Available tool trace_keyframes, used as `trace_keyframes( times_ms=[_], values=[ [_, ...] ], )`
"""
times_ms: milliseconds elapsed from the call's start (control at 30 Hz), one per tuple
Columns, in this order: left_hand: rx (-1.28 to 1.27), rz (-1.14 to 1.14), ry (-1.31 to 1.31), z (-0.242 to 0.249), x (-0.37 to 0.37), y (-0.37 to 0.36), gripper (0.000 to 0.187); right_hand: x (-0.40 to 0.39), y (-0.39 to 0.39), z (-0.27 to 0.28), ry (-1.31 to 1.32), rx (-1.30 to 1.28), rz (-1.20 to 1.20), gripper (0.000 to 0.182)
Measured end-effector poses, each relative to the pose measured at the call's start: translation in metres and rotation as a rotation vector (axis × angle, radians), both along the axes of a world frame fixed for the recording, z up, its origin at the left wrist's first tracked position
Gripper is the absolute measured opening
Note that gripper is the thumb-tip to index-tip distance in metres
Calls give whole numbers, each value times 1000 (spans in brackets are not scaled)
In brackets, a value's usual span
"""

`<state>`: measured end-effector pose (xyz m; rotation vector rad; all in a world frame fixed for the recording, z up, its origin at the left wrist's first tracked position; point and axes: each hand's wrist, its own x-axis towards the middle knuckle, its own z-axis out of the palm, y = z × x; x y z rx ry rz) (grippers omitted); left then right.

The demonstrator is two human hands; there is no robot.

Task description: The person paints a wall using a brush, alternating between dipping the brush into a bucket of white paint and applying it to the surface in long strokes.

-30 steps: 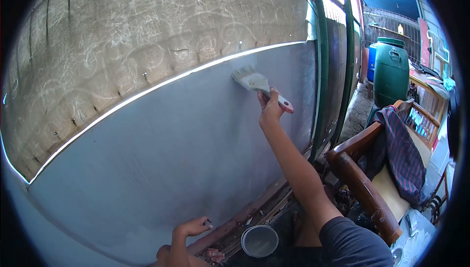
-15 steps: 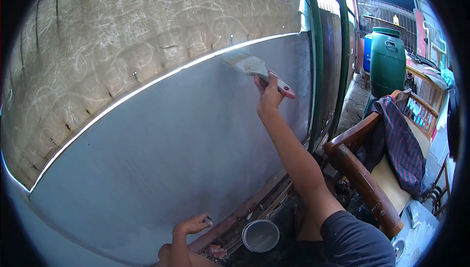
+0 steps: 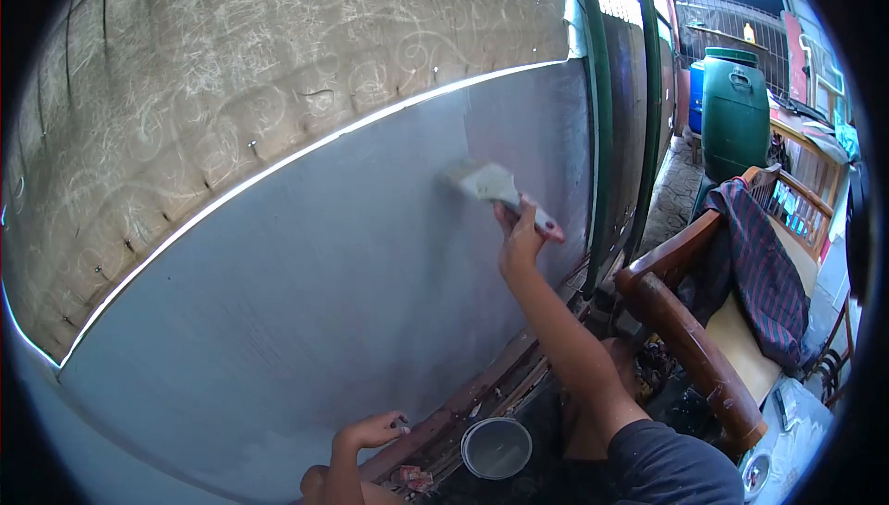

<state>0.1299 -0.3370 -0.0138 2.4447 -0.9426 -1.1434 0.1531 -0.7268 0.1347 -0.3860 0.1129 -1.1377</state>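
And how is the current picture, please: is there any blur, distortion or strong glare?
Head view: the paintbrush looks smeared at its tip, probably from motion; head view: fisheye distortion bows the gray wall along its top, and the corners are black; head view: light is blown out behind the top of the green frame.

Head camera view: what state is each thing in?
Paintbrush: held, its bristle end blurred
Right hand: closed on the paintbrush
Left hand: loosely curled
Gray wall: uneven in tone
Bucket: open at the top
Green barrel: upright
Striped cloth: draped over the wooden bench
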Motion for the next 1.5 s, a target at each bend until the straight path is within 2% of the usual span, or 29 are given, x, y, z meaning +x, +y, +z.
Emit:
trace_keyframes(
  times_ms=[133,233,333,533,633,700,833,933,1033,1067,1200,1300,1367,1433,1500],
  values=[
    [1,13,14,6,3,-1,53,-4,8,63,-103,-74,49,26],
    [-25,21,9,7,3,-3,53,11,20,74,-118,-62,90,27],
    [-39,18,-1,8,6,-7,52,32,30,47,-66,22,102,28],
    [-33,12,-5,-2,10,-5,51,8,54,-76,141,95,130,29],
    [-38,-7,4,1,6,-5,51,-8,50,-88,212,120,142,30],
    [-40,-18,2,7,3,-8,51,-15,45,-75,162,117,113,31],
    [-23,-3,-30,3,4,-7,51,-12,29,0,-93,-2,59,32],
    [-25,27,-36,1,5,-6,52,2,10,28,-80,-115,84,32],
    [-16,42,-29,12,1,-12,51,27,5,4,44,65,60,31],
    [-11,42,-27,16,0,-13,51,33,2,-22,91,45,78,31],
    [-40,13,-9,1,8,-7,50,2,17,-114,275,88,68,27],
    [16,10,-4,11,0,-13,52,-11,3,-137,329,180,-8,21],
    [8,15,-19,7,1,-14,52,-18,-4,-111,295,158,-46,19],
    [2,16,-14,7,3,-15,51,-10,-20,-72,119,75,-89,25],
    [-14,19,-4,4,3,-15,51,-13,-25,-5,-66,3,-73,32]
  ],
)
